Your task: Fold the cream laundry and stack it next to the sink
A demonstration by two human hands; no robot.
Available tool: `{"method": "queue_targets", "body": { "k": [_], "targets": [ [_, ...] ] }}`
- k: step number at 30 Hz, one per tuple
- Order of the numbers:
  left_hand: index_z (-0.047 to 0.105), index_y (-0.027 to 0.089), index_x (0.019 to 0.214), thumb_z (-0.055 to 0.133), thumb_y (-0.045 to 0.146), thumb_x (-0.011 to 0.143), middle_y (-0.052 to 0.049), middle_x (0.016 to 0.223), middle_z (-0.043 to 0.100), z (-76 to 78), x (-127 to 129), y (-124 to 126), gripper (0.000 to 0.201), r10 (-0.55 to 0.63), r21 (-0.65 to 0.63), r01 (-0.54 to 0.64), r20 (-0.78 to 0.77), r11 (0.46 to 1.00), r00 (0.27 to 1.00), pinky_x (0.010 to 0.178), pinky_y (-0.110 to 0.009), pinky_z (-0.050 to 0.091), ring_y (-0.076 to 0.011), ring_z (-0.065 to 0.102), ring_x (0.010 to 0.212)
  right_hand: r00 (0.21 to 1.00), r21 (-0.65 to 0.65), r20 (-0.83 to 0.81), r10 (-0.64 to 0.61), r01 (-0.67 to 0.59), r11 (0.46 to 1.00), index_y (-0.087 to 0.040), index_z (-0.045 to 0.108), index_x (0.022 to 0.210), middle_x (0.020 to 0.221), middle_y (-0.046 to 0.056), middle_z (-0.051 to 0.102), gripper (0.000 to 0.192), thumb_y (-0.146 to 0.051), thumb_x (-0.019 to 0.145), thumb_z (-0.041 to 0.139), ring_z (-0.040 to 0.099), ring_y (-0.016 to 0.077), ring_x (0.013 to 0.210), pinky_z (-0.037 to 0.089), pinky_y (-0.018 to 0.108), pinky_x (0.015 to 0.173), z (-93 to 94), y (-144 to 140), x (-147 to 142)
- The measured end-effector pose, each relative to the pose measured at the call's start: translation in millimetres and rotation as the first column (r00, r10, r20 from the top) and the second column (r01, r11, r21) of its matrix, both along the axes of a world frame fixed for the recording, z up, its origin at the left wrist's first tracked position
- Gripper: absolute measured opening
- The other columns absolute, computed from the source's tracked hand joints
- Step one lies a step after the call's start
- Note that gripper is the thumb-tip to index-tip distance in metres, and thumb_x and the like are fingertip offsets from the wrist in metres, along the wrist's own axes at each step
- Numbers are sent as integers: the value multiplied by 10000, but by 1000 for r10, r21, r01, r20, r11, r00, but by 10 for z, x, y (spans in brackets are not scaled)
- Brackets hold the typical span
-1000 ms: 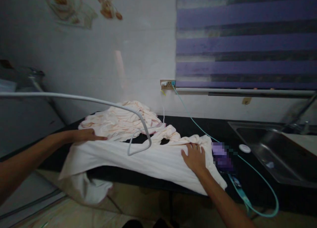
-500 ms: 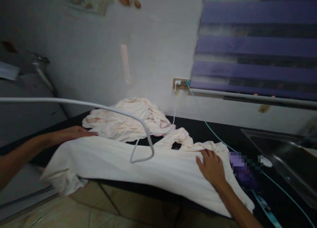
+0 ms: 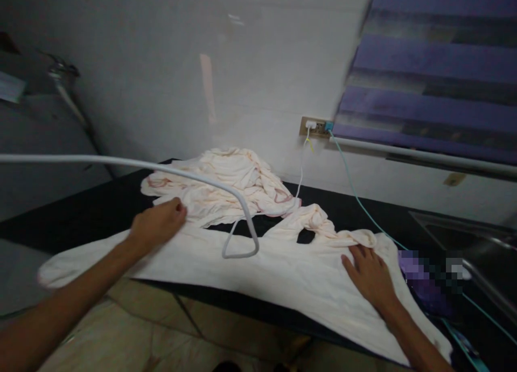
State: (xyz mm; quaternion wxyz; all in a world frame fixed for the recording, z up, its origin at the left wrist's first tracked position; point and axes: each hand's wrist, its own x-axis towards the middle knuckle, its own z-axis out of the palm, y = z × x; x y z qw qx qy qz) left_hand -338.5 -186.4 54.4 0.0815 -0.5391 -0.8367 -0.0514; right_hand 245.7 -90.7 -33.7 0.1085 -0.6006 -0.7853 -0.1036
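A long white cloth [image 3: 242,269] lies spread along the front of the black counter, its front edge hanging over. My right hand [image 3: 369,272] rests flat on the cloth's right part, fingers apart. Above the cloth's left part is my left hand [image 3: 159,221], fingers curled in; whatever they may hold is hidden. Behind, a crumpled pile of cream fabric with pinkish edging [image 3: 230,178] sits against the wall, and a bunched fold [image 3: 311,218] lies along the cloth's back edge. A thick white cable [image 3: 194,177] crosses in front from the left and loops over the cloth.
A wall socket [image 3: 319,127] holds a white plug and a teal plug; the teal cord [image 3: 353,189] runs right across the black counter [image 3: 347,205]. A blurred purple item [image 3: 428,291] lies beside the cloth, near a sink [image 3: 428,221]. Tiled floor [image 3: 161,329] shows below.
My left hand has moved right and curled up, away from the cloth's left end. That end, bunched and drooping before, now lies flatter and farther left. My right hand stays on the cloth.
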Motion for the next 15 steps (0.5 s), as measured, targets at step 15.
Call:
{"method": "queue_targets", "body": {
  "k": [15],
  "targets": [
    [391, 68, 1567, 320, 758, 889, -267, 1603, 385, -1009, 41, -840, 969, 36, 100, -41, 57, 994, 998, 1211, -629, 256, -475, 300, 1497, 980, 81, 80, -182, 176, 981, -163, 629, 1366, 1322, 224, 620, 534, -530, 1025, 443, 551, 405, 1299, 404, 527, 1077, -17, -27, -21]
  ]
}}
